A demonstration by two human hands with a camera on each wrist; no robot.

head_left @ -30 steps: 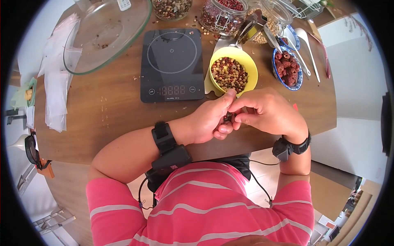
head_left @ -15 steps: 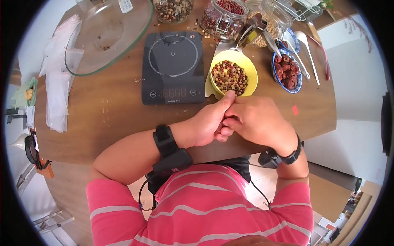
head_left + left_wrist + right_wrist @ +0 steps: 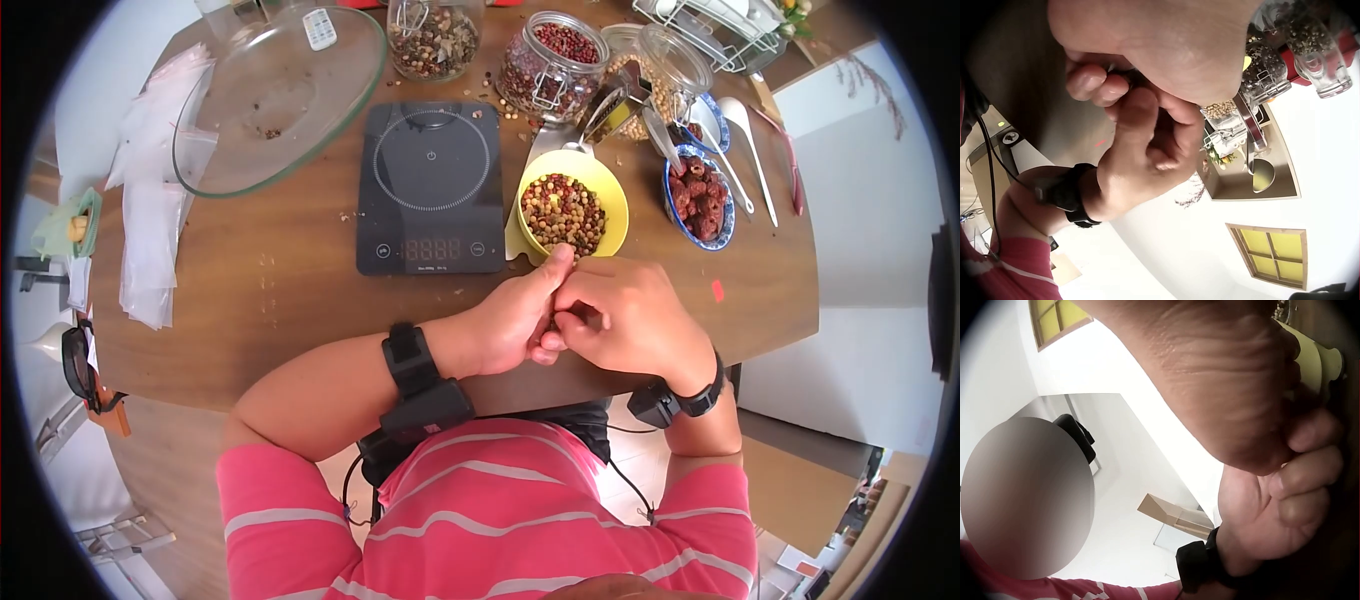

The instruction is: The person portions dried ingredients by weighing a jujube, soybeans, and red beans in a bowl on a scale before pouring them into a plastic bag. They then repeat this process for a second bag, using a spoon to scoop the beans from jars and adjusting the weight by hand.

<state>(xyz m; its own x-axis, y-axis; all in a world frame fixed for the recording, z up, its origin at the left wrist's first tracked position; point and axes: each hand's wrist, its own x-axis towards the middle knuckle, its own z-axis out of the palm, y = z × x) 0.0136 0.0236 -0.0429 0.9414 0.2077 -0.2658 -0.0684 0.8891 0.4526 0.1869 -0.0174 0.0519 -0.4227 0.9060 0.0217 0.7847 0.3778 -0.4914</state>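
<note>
My left hand (image 3: 505, 322) is cupped in front of the yellow bowl (image 3: 613, 205), its fingers curled round a few small dark spice pieces (image 3: 1127, 75). The right hand (image 3: 632, 312) meets it from the other side, thumb and forefinger bent together at the left palm. In the left wrist view the right thumb presses right at the dark pieces; most of them are hidden by the fingers. The right wrist view has the left fingers folded up against the right hand. Mixed peppercorns (image 3: 563, 212) partly fill the bowl, which stands just beyond the left thumb tip.
A black kitchen scale (image 3: 432, 190) lies left of the bowl. Behind stand jars of spices, including one of red peppercorns (image 3: 560, 65). Dried reddish fruits (image 3: 698, 200) fill a blue-white dish at right. A glass lid (image 3: 275, 95) and plastic bags (image 3: 152, 235) lie at left.
The right hand has lowered and closed in over the left palm, hiding the dark pieces seen there earlier. The head view has tilted up a little, so the table things sit lower.
</note>
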